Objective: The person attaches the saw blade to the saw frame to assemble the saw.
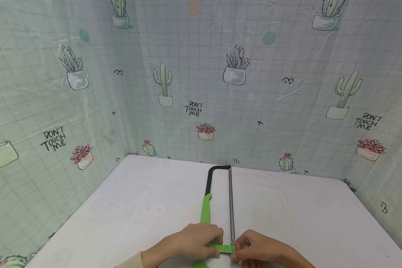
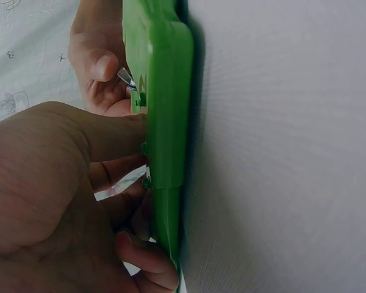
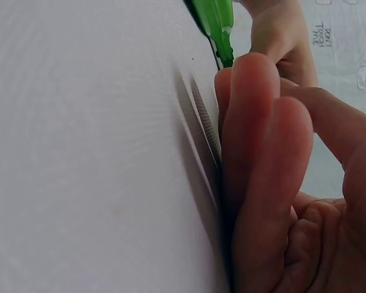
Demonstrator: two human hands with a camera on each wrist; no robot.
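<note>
A hacksaw lies flat on the white table, its green handle point(image 1: 206, 209) on the left and its black frame point(image 1: 209, 180) bending over at the far end. The thin grey blade point(image 1: 231, 204) runs down its right side, and its toothed edge shows in the right wrist view. My left hand point(image 1: 197, 241) grips the green handle, thumb and fingers curled about it. At the blade's near end, my right hand point(image 1: 259, 246) pinches the end of the green crosspiece point(image 1: 224, 248). A small metal piece point(image 2: 125, 75) pokes out by the right thumb; the fingers hide the rest.
The white table point(image 1: 305, 216) spreads out on both sides of the saw. Behind it and along both sides hangs a cactus-print curtain point(image 1: 187, 85), close to the table's far edge. The saw's far end lies near that edge.
</note>
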